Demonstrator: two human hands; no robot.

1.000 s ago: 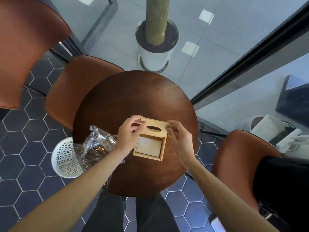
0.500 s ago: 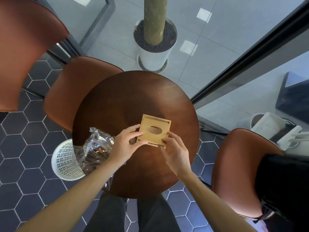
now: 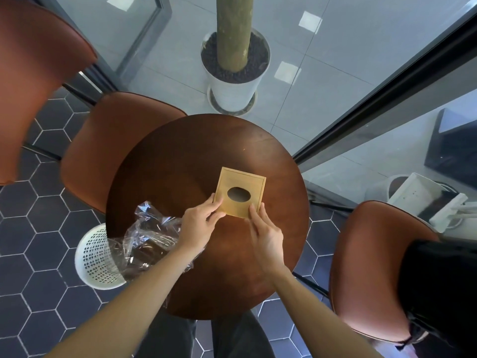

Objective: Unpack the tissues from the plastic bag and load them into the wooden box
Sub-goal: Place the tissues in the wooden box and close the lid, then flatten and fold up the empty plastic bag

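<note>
The left hand (image 3: pixel 200 224) pinched the near-left corner of the wooden tissue box (image 3: pixel 240 191), thumb and forefinger closed on its edge, the remaining fingers curled beneath. The right hand (image 3: pixel 265 233) lay at the near-right corner, forefinger extended along the lid and its tip touching the wood; whether the thumb gripped the box side could not be determined from this view. The box sat on the round dark wooden table (image 3: pixel 180 156), right of centre, lid closed and uppermost, its oval dispensing slot (image 3: pixel 239 195) facing up. The slot appeared dark; no tissue could be made out through it.

A crumpled clear plastic bag (image 3: pixel 148 241) lay on the near-left part of the table, just beside the left wrist and partly overhanging the table edge. Its contents could not be determined. A white perforated basket (image 3: pixel 94 259) stood on the floor beneath that edge, partly behind the bag.

Both forearms were bare. Dark trousers (image 3: pixel 170 339) showed below the near table edge.

Three brown upholstered chairs were noted: one far left (image 3: pixel 33 81), one (image 3: pixel 111 143) adjoining the table on the left, one at the near right (image 3: pixel 371 270) with a dark item (image 3: pixel 438 288) on it. A white planter (image 3: pixel 233 86) holding a trunk stood beyond the table.
</note>
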